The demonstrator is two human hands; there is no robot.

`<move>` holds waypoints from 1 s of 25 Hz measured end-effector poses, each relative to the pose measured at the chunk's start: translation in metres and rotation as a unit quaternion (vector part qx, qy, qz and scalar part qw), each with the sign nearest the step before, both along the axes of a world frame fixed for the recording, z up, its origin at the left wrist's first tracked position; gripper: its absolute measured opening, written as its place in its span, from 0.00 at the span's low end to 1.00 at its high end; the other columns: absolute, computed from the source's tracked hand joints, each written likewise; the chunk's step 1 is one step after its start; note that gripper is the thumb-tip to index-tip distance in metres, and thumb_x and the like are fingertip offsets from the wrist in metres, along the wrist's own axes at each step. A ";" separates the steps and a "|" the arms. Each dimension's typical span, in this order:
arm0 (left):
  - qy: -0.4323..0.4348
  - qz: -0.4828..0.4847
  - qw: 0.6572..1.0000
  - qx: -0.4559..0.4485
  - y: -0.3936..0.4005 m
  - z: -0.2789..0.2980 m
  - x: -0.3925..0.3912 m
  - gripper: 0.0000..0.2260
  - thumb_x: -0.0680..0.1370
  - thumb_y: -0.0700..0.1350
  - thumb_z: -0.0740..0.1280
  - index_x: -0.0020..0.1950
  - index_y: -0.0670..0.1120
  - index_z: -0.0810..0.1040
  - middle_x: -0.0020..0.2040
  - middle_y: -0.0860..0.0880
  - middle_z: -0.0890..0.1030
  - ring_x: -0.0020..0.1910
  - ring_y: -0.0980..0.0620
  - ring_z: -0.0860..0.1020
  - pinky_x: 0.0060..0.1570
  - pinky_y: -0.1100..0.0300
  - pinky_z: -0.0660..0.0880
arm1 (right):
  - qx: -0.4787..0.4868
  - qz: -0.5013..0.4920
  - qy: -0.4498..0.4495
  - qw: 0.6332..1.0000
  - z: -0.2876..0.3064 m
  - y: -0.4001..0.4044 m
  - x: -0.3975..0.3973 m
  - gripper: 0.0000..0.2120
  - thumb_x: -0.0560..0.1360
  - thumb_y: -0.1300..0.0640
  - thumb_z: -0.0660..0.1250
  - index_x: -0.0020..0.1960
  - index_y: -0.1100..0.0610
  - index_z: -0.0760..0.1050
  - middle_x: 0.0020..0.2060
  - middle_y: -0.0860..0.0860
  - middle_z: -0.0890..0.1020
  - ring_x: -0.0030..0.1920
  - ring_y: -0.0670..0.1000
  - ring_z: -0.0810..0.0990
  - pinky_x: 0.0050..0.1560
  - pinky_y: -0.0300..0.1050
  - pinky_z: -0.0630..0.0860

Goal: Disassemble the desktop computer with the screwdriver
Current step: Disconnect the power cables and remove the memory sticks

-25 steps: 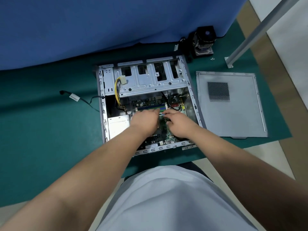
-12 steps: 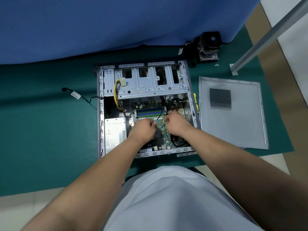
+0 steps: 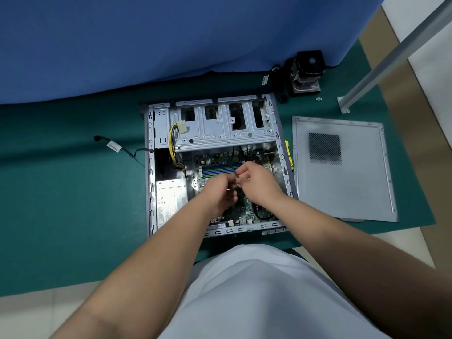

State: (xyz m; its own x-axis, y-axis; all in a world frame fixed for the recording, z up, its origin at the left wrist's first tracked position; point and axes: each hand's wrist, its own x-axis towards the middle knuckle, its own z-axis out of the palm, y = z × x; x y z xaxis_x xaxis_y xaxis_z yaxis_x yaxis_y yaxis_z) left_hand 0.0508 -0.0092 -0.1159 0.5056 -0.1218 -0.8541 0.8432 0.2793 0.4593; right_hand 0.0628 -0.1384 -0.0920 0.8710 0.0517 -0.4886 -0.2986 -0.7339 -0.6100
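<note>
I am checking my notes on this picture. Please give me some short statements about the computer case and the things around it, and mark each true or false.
1. The side panel lies on the mat right of the computer case. True.
2. Both hands are outside the case. False: the left hand and right hand are over the motherboard.
3. The power supply sits in the case's left part. True.
4. The mat is red. False: green.

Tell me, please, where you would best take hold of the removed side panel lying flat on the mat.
Grip the side panel by its near right corner, which overhangs the green mat onto the floor. It lies flat, so elsewhere fingers cannot get beneath; come from the right, away from the case.
</note>
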 end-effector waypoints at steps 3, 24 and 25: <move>0.011 0.004 0.999 -0.037 -0.002 -0.002 0.006 0.14 0.84 0.54 0.62 0.47 0.45 0.77 0.32 0.50 0.69 0.29 0.52 0.67 0.32 0.58 0.66 | 0.023 -0.011 0.018 1.000 -0.002 0.005 -0.006 0.13 0.80 0.62 0.65 0.60 0.51 0.82 0.43 0.44 0.83 0.37 0.39 0.81 0.32 0.23 0.69; -0.011 0.026 1.000 0.001 0.009 0.002 0.014 0.05 0.86 0.40 0.59 0.60 0.44 0.73 0.33 0.46 0.77 0.33 0.47 0.77 0.46 0.49 0.80 | -0.158 0.211 -0.071 0.962 0.014 -0.018 0.031 0.11 0.84 0.53 0.61 0.59 0.52 0.80 0.55 0.54 0.80 0.55 0.58 0.79 0.53 0.51 0.77; -0.005 0.032 0.999 -0.004 0.009 0.002 0.012 0.04 0.86 0.42 0.62 0.59 0.45 0.74 0.31 0.48 0.75 0.31 0.49 0.75 0.45 0.51 0.79 | -0.142 0.206 -0.065 0.966 0.014 -0.019 0.030 0.11 0.84 0.53 0.61 0.61 0.51 0.81 0.56 0.53 0.81 0.56 0.57 0.79 0.55 0.51 0.78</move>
